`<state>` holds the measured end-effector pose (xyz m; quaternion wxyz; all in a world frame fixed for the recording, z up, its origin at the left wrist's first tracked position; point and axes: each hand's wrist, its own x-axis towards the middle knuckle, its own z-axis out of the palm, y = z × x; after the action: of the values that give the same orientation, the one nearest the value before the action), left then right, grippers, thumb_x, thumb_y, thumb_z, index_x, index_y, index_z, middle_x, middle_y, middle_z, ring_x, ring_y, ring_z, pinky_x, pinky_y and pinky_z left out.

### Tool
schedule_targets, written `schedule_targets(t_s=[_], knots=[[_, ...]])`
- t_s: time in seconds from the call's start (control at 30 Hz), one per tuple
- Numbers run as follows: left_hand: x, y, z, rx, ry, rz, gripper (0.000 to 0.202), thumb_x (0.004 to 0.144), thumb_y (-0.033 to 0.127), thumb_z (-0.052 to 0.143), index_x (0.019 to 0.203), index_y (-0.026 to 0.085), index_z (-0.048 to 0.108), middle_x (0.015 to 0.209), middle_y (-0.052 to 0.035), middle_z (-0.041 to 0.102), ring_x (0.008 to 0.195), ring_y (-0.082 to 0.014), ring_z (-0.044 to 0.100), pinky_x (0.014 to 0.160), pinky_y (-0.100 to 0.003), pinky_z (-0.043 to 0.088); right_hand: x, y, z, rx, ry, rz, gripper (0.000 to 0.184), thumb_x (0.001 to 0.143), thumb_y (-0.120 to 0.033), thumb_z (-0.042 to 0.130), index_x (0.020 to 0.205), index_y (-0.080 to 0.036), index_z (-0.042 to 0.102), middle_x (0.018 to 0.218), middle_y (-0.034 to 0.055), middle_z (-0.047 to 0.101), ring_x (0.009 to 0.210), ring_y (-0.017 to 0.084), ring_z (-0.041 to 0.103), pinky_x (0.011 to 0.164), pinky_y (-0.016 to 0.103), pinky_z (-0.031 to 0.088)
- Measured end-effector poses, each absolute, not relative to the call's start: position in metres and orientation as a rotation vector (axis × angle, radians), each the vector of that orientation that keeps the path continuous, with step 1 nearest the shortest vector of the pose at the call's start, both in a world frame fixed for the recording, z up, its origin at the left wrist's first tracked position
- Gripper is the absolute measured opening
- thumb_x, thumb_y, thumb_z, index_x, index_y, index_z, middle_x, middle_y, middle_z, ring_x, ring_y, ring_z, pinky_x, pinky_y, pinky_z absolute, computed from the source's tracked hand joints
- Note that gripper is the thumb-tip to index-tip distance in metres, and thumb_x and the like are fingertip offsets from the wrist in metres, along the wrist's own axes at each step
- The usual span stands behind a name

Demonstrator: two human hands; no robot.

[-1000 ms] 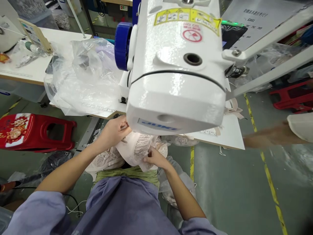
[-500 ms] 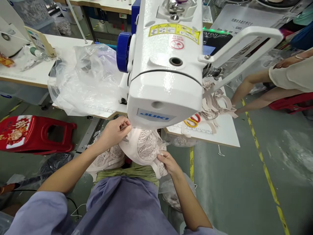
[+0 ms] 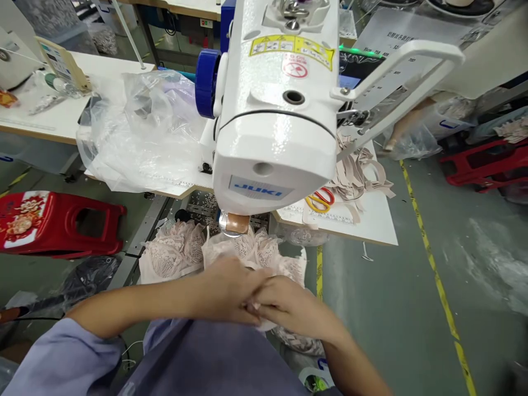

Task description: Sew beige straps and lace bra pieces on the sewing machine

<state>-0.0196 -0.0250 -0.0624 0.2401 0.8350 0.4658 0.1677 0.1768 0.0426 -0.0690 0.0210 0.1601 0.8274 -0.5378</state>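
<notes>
Low in front of my body, my left hand [image 3: 229,291] and my right hand [image 3: 295,305] meet with their fingers bent and overlapping, a bit smeared by motion. A scrap of pale pink fabric shows between the fingers; it looks like part of the lace bra [image 3: 264,250] that spreads above the hands. What exactly the fingertips pinch is hidden. Left of it lies a second pale pink lace bra [image 3: 175,253]. Just beyond them stands the white sewing machine [image 3: 274,148], its metal and brown tip [image 3: 235,224] showing below the head.
Red-and-yellow scissors [image 3: 319,199] and a heap of beige straps [image 3: 357,173] lie on the right tabletop [image 3: 371,220]. Clear plastic bags [image 3: 144,132] cover the left table. Red stools [image 3: 97,220] stand at both sides. Part of another person's leg [image 3: 408,124] shows at right.
Both hands have come down from the machine and together in front of my body. The lace bra has been drawn away from the machine head, exposing its tip. The seated person has mostly left view.
</notes>
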Motion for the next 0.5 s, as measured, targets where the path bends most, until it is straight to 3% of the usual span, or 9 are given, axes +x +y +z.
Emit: schedule_targets(t_s=[0.07, 0.17, 0.3, 0.5], knots=[[-0.028, -0.02, -0.072, 2.122, 1.312, 0.336, 0.028, 0.074, 0.043, 0.081, 0.084, 0.022, 0.066, 0.059, 0.0025, 0.066, 0.052, -0.0173, 0.062, 0.048, -0.028, 0.041, 0.174, 0.04, -0.06, 0.585, 2.611, -1.569, 0.025, 0.101, -0.026, 0.044, 0.102, -0.025, 0.069, 0.096, 0.0028, 0.073, 0.089, 0.018, 0.066, 0.078, 0.029, 0.047], [-0.045, -0.015, -0.084, 2.045, 1.307, 0.399, 0.025, 0.09, 0.035, 0.065, 0.07, 0.02, 0.059, 0.053, 0.003, 0.058, 0.046, -0.0125, 0.052, 0.045, -0.026, 0.03, 0.17, 0.041, -0.06, 0.919, 2.541, -1.639, 0.027, 0.102, -0.028, 0.042, 0.126, -0.026, 0.055, 0.097, 0.0017, 0.072, 0.081, 0.016, 0.064, 0.071, 0.027, 0.045], [-0.055, -0.009, -0.086, 2.155, 1.387, 0.519, 0.038, 0.097, 0.03, 0.049, 0.061, 0.019, 0.051, 0.046, 0.0038, 0.045, 0.043, -0.0111, 0.039, 0.048, -0.027, 0.022, 0.159, 0.052, -0.069, 1.169, 2.444, -1.716, 0.019, 0.098, -0.034, 0.05, 0.109, -0.023, 0.06, 0.075, -0.0018, 0.066, 0.063, 0.014, 0.054, 0.056, 0.025, 0.037], [-0.067, 0.003, -0.076, 2.145, 1.55, 0.567, 0.046, 0.097, 0.037, 0.046, 0.055, 0.018, 0.045, 0.045, 0.0045, 0.036, 0.043, -0.0091, 0.032, 0.048, -0.026, 0.018, 0.135, 0.086, -0.074, 1.151, 2.574, -1.827, 0.017, 0.088, -0.033, 0.061, 0.089, -0.022, 0.074, 0.084, 0.0032, 0.068, 0.075, 0.017, 0.06, 0.066, 0.027, 0.042]])
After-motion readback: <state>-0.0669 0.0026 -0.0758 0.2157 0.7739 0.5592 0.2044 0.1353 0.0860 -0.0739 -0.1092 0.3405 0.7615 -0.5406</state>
